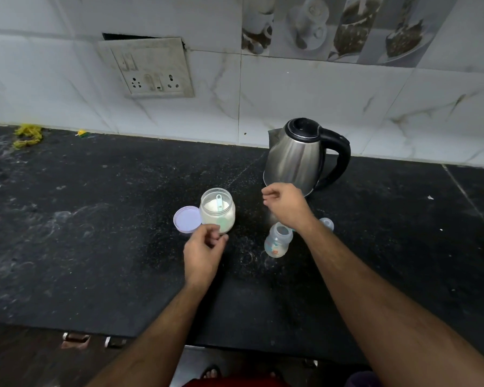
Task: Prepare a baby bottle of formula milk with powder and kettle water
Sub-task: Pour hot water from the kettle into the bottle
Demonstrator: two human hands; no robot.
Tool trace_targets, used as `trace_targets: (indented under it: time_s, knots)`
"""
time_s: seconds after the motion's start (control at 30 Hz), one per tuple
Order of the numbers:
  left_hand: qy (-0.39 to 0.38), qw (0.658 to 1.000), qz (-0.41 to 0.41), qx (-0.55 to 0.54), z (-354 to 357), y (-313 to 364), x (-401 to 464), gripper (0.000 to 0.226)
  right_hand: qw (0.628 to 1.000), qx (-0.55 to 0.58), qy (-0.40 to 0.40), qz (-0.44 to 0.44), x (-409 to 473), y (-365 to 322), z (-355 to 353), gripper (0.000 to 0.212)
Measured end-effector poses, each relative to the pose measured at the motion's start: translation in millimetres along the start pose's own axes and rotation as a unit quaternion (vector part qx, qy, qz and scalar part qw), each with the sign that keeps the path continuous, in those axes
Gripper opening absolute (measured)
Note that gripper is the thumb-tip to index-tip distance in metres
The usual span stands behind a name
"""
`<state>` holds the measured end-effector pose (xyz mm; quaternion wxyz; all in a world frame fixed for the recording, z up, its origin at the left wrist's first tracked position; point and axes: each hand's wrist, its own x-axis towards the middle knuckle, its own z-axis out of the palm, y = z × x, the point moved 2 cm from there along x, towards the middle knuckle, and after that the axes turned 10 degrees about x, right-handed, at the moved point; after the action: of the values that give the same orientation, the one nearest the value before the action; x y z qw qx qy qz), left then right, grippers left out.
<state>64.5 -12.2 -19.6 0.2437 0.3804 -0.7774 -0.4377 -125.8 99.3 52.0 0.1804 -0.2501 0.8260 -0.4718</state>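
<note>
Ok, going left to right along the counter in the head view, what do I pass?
Yellow cloth → lid → powder jar → bottle → bottle cap. The kettle stands behind the bottle, overlapping its span.

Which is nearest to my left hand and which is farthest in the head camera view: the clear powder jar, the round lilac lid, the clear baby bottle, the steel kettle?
1. Clear plastic powder jar: at the left hand's fingers.
2. Round lilac lid: just left of the jar.
3. Clear baby bottle: off to the right, under the right forearm.
4. Stainless steel kettle: far right, by the wall.
</note>
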Motion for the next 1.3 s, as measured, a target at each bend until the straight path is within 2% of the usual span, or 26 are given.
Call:
trace_targets:
  time_s: [0.13, 0.3, 0.47, 0.53, 0.63, 0.77, 0.9, 0.97, 1.07, 1.2, 1.3]
  knots:
    - [-0.107, 0.994, 0.034, 0.006, 34, 8, -14, 0.033, 0.994, 0.036, 0.098, -0.008, -16, 17, -33, 0.020]
    - [-0.212, 0.975, 0.045, 0.048, 67, 29, -16, 0.079, 0.980, 0.074, 0.186, 0.010, -25, 34, -68, 0.013]
    - [-0.236, 0.969, 0.031, 0.061, 86, 35, -11, 0.090, 0.963, 0.087, 0.253, 0.038, -15, 48, -99, 0.009]
    - [-0.236, 0.970, 0.028, 0.054, 90, 42, -10, 0.085, 0.951, 0.108, 0.284, 0.052, -6, 55, -111, 0.010]
    - [-0.227, 0.972, 0.029, 0.049, 94, 54, -5, 0.067, 0.938, 0.132, 0.309, 0.083, 10, 62, -129, 0.032]
    - [-0.220, 0.974, 0.029, 0.052, 96, 57, 0, 0.060, 0.955, 0.133, 0.242, 0.106, 37, 64, -143, 0.075]
    - [-0.225, 0.972, 0.033, 0.054, 96, 57, 3, 0.056, 0.963, 0.145, 0.204, 0.103, 58, 63, -148, 0.085]
    - [-0.232, 0.971, 0.033, 0.054, 97, 57, 5, 0.055, 0.966, 0.147, 0.193, 0.094, 65, 60, -146, 0.080]
    - [-0.235, 0.970, 0.034, 0.047, 97, 55, 5, 0.053, 0.966, 0.149, 0.195, 0.083, 76, 60, -141, 0.058]
    - [-0.237, 0.970, 0.030, 0.038, 98, 55, 4, 0.053, 0.961, 0.129, 0.229, 0.086, 78, 62, -137, 0.036]
    - [-0.239, 0.970, 0.024, 0.031, 99, 53, 4, 0.054, 0.963, 0.118, 0.226, 0.087, 72, 63, -132, 0.030]
